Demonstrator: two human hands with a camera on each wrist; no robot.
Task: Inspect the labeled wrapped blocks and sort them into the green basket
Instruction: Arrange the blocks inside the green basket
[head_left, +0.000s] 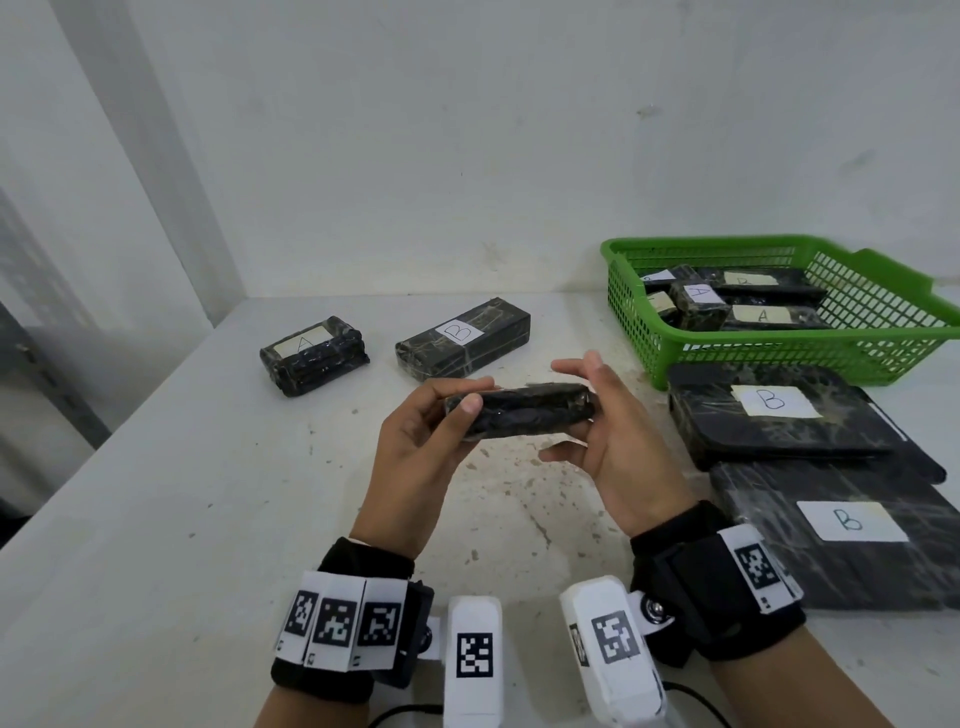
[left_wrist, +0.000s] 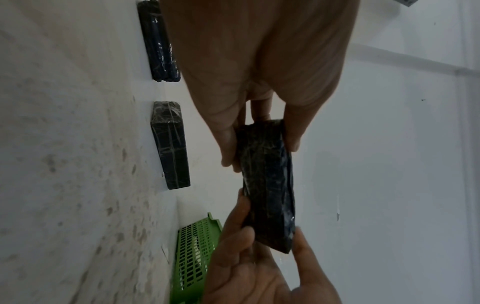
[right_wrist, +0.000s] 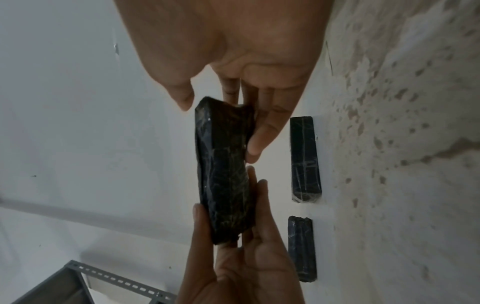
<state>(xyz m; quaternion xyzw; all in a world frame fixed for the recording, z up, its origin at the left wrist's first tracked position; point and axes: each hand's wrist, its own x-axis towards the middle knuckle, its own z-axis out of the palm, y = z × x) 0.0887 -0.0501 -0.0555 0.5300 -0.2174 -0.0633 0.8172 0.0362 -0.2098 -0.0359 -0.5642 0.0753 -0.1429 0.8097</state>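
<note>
Currently the inspecting step: the left hand (head_left: 415, 441) and right hand (head_left: 618, 447) each pinch one end of a wrapped block (head_left: 519, 415) above the table (head_left: 156, 519), label unseen. Next, turn it, then carry toward the green basket (head_left: 883, 291) at two o'clock.

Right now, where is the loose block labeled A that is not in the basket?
In the head view, the A block lies on the table's far left, just left of a B block, beyond the hands and well left of the green basket.
</note>
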